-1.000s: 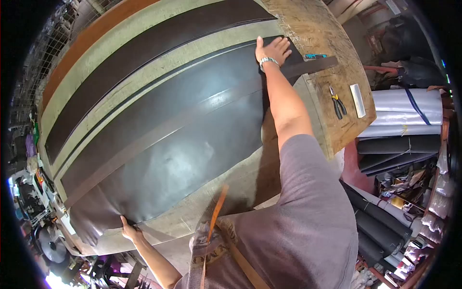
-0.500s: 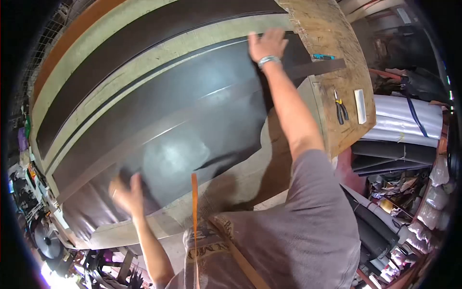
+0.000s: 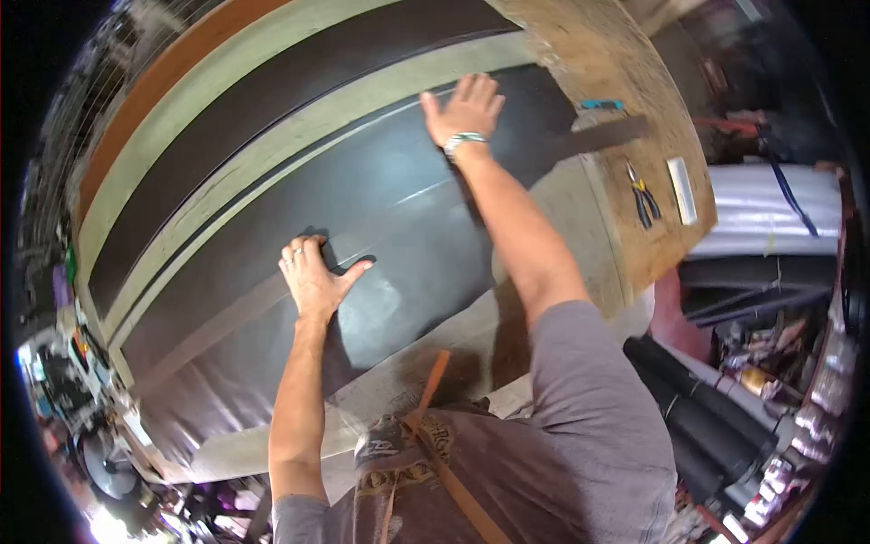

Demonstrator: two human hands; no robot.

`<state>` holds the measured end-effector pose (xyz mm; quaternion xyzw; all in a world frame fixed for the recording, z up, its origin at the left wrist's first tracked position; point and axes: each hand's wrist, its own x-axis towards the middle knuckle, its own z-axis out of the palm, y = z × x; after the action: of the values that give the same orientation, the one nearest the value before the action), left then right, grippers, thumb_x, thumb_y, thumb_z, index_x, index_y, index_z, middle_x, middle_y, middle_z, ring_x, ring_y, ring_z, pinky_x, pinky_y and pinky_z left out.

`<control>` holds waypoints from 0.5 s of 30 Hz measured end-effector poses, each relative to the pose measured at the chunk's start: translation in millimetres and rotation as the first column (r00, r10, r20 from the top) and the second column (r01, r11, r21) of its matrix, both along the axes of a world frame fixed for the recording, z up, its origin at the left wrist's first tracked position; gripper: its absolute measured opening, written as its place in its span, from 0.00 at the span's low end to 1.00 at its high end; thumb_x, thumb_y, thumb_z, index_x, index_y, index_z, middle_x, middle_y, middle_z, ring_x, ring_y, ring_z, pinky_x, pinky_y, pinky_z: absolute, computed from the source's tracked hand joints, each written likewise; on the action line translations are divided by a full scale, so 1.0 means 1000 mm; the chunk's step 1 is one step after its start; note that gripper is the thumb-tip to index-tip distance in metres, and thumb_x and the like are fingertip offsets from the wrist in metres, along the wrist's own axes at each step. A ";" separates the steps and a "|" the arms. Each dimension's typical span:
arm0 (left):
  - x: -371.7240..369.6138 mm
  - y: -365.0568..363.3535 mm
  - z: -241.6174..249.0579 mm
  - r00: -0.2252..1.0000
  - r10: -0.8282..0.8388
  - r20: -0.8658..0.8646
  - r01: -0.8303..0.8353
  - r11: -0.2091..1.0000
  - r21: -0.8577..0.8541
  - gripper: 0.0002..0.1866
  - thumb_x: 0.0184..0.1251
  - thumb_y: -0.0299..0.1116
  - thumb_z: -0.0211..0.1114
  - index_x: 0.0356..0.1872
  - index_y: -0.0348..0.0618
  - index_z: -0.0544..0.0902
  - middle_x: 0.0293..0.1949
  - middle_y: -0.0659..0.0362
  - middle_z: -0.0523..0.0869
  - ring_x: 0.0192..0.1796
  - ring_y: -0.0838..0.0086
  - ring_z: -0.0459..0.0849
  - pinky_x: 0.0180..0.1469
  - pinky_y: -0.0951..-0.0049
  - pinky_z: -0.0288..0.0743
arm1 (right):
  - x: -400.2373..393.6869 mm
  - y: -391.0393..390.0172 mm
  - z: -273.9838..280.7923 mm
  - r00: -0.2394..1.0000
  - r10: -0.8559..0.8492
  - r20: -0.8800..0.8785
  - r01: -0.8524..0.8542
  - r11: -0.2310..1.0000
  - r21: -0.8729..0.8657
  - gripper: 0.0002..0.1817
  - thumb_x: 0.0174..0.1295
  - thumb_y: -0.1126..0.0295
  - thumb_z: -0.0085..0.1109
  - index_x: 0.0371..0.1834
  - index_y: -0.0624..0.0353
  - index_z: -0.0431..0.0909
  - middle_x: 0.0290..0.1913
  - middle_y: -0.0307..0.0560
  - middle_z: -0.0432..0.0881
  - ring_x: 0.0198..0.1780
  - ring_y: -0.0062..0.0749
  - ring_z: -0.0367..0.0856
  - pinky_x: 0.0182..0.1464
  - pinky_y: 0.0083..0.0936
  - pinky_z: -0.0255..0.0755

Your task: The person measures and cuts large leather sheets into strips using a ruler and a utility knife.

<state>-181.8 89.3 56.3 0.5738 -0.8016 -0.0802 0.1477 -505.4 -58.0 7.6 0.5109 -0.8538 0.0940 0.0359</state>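
Note:
A wide sheet of dark, shiny leather-like material [image 3: 399, 299] covers much of the table. Across it runs a long, thin, flat dark strip [image 3: 603, 136], its right end lying out over the bare wood. My left hand [image 3: 313, 276] is on the sheet at the strip's line, thumb stretched out to the side and fingers slightly bent. Farther up and to the right, my right hand [image 3: 464, 118] rests flat near the sheet's far edge, fingers spread. A bracelet is on the right wrist. Neither hand grips anything.
On the wooden table end [image 3: 634, 72] lie a teal-handled cutter [image 3: 602, 104], pliers [image 3: 644, 201] and a white block [image 3: 681, 191]. Another dark strip of material [image 3: 299, 113] lies toward the far side. Silvery rolls [image 3: 770, 208] and black rolls [image 3: 698, 426] stand off the table at right.
My left hand has moved up and right, from the sheet's near left part to the strip's line. My right hand has shifted left and slightly nearer along the sheet.

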 end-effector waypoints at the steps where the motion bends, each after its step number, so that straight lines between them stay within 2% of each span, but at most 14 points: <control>1: 0.000 -0.001 0.007 1.000 0.014 0.004 -0.014 1.000 -0.006 0.43 0.40 0.68 0.80 0.46 0.38 0.83 0.48 0.52 0.83 0.54 0.54 0.78 0.58 0.54 0.70 | -0.014 0.011 0.028 0.999 0.008 0.036 -0.009 1.000 0.020 0.50 0.69 0.32 0.43 0.80 0.65 0.60 0.82 0.65 0.54 0.84 0.62 0.46 0.81 0.62 0.39; 2: -0.006 -0.006 0.021 0.998 0.010 0.065 -0.016 0.996 0.089 0.40 0.43 0.68 0.79 0.45 0.40 0.85 0.46 0.51 0.85 0.52 0.55 0.80 0.56 0.53 0.72 | -0.025 0.024 0.056 0.997 -0.059 -0.049 0.055 0.996 -0.072 0.47 0.65 0.32 0.52 0.70 0.66 0.73 0.74 0.67 0.69 0.76 0.61 0.64 0.77 0.61 0.54; 3: -0.005 0.001 0.012 0.998 0.026 0.050 -0.027 0.999 0.022 0.38 0.46 0.68 0.77 0.43 0.42 0.85 0.44 0.50 0.84 0.51 0.54 0.80 0.54 0.53 0.73 | -0.016 0.030 0.126 0.987 -0.101 0.127 0.068 0.968 0.242 0.43 0.63 0.33 0.56 0.62 0.65 0.81 0.64 0.65 0.80 0.66 0.60 0.78 0.69 0.59 0.68; 4: -0.005 0.000 0.022 0.993 0.054 0.101 -0.084 0.941 0.328 0.35 0.50 0.67 0.75 0.40 0.43 0.84 0.44 0.49 0.83 0.50 0.53 0.80 0.53 0.51 0.74 | -0.007 0.039 0.131 0.995 -0.074 0.059 0.061 0.979 0.196 0.41 0.66 0.33 0.50 0.58 0.64 0.84 0.61 0.64 0.84 0.62 0.58 0.83 0.65 0.55 0.74; 5: 0.004 0.018 0.007 0.998 0.030 -0.055 -0.032 0.999 -0.042 0.33 0.54 0.66 0.73 0.36 0.41 0.82 0.43 0.49 0.82 0.49 0.52 0.80 0.52 0.50 0.74 | 0.004 0.035 0.130 0.996 -0.084 0.008 0.082 0.981 0.175 0.41 0.66 0.32 0.50 0.60 0.62 0.84 0.61 0.62 0.83 0.62 0.58 0.83 0.63 0.56 0.75; 6: 0.013 0.026 0.008 0.998 0.033 -0.062 -0.025 0.992 0.127 0.33 0.58 0.64 0.71 0.45 0.39 0.83 0.49 0.47 0.81 0.54 0.51 0.79 0.60 0.48 0.72 | 0.018 0.038 0.133 0.992 -0.093 0.086 0.086 0.993 0.078 0.46 0.63 0.29 0.54 0.65 0.63 0.80 0.66 0.65 0.79 0.67 0.61 0.78 0.63 0.62 0.72; 7: 0.018 0.045 0.000 0.995 0.018 -0.096 -0.015 0.999 0.029 0.39 0.65 0.63 0.66 0.63 0.38 0.78 0.64 0.45 0.77 0.68 0.49 0.73 0.74 0.47 0.63 | -0.011 0.026 0.094 0.998 -0.060 -0.009 0.061 0.992 0.112 0.49 0.64 0.26 0.49 0.65 0.65 0.78 0.66 0.63 0.78 0.67 0.60 0.77 0.63 0.65 0.71; 9: 0.026 0.073 -0.016 0.999 0.041 -0.013 -0.041 0.999 0.023 0.44 0.71 0.63 0.60 0.78 0.42 0.65 0.77 0.46 0.65 0.81 0.51 0.57 0.83 0.48 0.48 | -0.065 0.000 0.018 0.989 -0.022 -0.148 0.042 0.991 0.129 0.54 0.64 0.20 0.39 0.65 0.66 0.73 0.68 0.59 0.75 0.69 0.56 0.74 0.63 0.66 0.70; 11: 0.042 0.103 -0.015 0.995 0.093 -0.035 -0.091 0.994 0.058 0.43 0.74 0.63 0.56 0.80 0.45 0.61 0.82 0.51 0.58 0.85 0.53 0.49 0.84 0.49 0.45 | -0.098 -0.018 -0.035 0.974 -0.110 -0.197 0.130 0.987 0.090 0.59 0.63 0.17 0.30 0.80 0.61 0.58 0.81 0.56 0.58 0.81 0.50 0.57 0.75 0.65 0.55; 12: 0.054 0.115 -0.018 0.991 0.128 -0.042 -0.126 0.991 0.036 0.43 0.74 0.63 0.55 0.80 0.46 0.61 0.82 0.52 0.58 0.85 0.54 0.49 0.84 0.48 0.44 | -0.084 -0.018 -0.015 0.978 -0.168 -0.125 0.195 0.948 0.251 0.59 0.65 0.18 0.29 0.83 0.60 0.53 0.84 0.56 0.53 0.84 0.50 0.51 0.78 0.63 0.50; 13: 0.063 0.119 -0.020 0.986 0.162 -0.044 -0.162 0.987 0.016 0.42 0.74 0.63 0.55 0.80 0.47 0.62 0.82 0.53 0.59 0.85 0.54 0.49 0.84 0.48 0.44 | -0.075 -0.028 0.000 0.971 -0.226 -0.079 0.239 0.897 0.371 0.56 0.68 0.22 0.29 0.84 0.59 0.50 0.85 0.56 0.51 0.84 0.50 0.49 0.79 0.62 0.48; 14: 0.077 0.132 -0.017 0.979 0.198 -0.045 -0.198 0.980 0.008 0.42 0.74 0.63 0.54 0.80 0.48 0.62 0.82 0.54 0.59 0.85 0.55 0.50 0.84 0.48 0.43 | -0.068 -0.033 -0.010 0.970 -0.224 -0.095 0.243 0.912 0.330 0.52 0.72 0.26 0.28 0.84 0.60 0.49 0.85 0.56 0.49 0.85 0.51 0.49 0.80 0.62 0.46; 15: 0.097 0.145 -0.015 0.968 0.250 -0.031 -0.250 0.968 0.021 0.41 0.74 0.63 0.54 0.80 0.49 0.62 0.82 0.54 0.59 0.85 0.55 0.50 0.84 0.47 0.43 | -0.045 -0.022 -0.007 0.989 -0.105 -0.101 0.132 0.939 0.318 0.50 0.75 0.29 0.28 0.84 0.61 0.49 0.85 0.56 0.49 0.85 0.51 0.49 0.80 0.62 0.47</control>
<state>-85.3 234.2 41.5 0.6701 -0.7196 -0.0772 0.1651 -550.2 -80.2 0.5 0.4608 -0.8846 -0.0712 -0.0076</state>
